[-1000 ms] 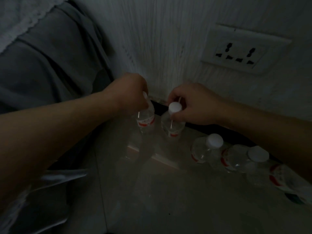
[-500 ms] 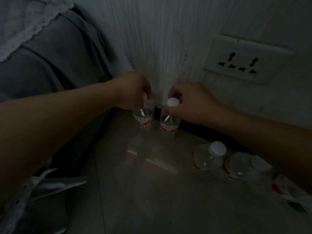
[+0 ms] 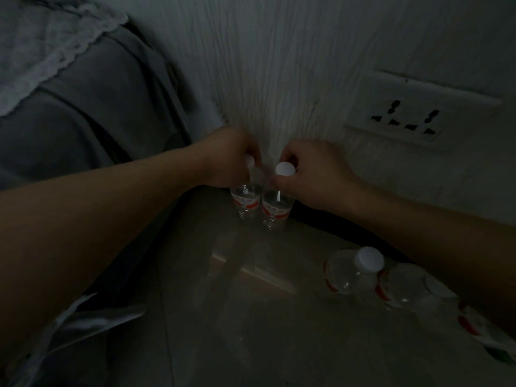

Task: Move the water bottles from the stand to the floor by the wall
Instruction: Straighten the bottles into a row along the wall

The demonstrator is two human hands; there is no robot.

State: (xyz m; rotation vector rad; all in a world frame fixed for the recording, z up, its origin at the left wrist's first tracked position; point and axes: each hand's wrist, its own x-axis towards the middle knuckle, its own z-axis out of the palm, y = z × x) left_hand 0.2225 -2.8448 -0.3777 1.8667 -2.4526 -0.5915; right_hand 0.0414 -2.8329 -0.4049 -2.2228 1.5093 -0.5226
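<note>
Two small clear water bottles with red labels and white caps stand upright, side by side, on the glossy floor against the white wall. My left hand (image 3: 229, 160) grips the neck of the left bottle (image 3: 245, 202), covering most of its cap. My right hand (image 3: 312, 174) pinches the neck of the right bottle (image 3: 275, 210) just under its cap. Further right, a bottle (image 3: 351, 272) and a second bottle (image 3: 405, 286) stand by the wall, partly hidden under my right forearm. The stand is not in view.
A wall socket (image 3: 405, 121) sits low on the wall at the right. Grey bedding with a lace-edged cover (image 3: 69, 88) fills the left side. A dark skirting strip (image 3: 312, 216) runs along the wall's foot. Pale fabric (image 3: 92, 322) lies at the lower left.
Both hands have carried their bottles further back toward the wall and brought them close together. The view has shifted, so the bottles at the right sit lower in frame.
</note>
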